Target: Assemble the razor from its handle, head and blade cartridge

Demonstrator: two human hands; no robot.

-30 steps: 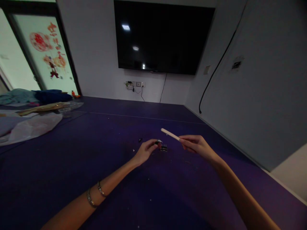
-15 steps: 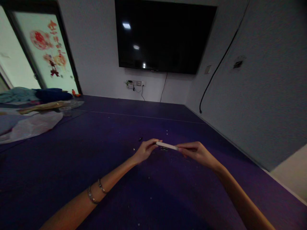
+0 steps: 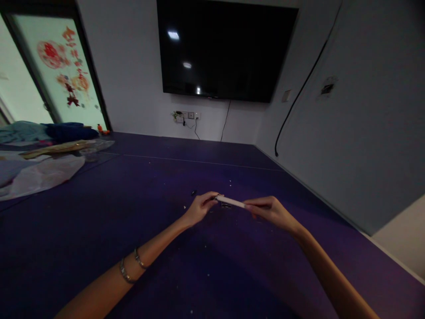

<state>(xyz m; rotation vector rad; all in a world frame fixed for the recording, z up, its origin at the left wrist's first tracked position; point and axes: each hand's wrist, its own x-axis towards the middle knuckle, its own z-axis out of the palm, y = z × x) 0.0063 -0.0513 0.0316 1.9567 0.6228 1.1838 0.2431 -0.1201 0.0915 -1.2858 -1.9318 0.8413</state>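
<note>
A slim white stick-like object (image 3: 231,202), perhaps a flat thing seen edge-on, is held level between my two hands. My left hand (image 3: 200,208), with bracelets on its forearm, pinches the left end, where a small dark part shows. At the right end, the fingers and thumb of my right hand (image 3: 268,212) are closed on it. Just under the white object lie small dark pieces (image 3: 226,206) with light glints, partly covered and too small to name. A small black item (image 3: 193,193) rests on the purple floor (image 3: 159,248) beyond my left hand.
Light crumbs dot the floor around my hands. To the left lie a clear plastic sheet (image 3: 46,175) and a dark blue cloth (image 3: 71,131). A large television (image 3: 229,51) hangs on the far wall, above sockets (image 3: 189,115). A black cable (image 3: 295,99) dangles along the right wall.
The view has shifted very slightly. Both hands keep the same grip on the white object, which is almost unmoved.
</note>
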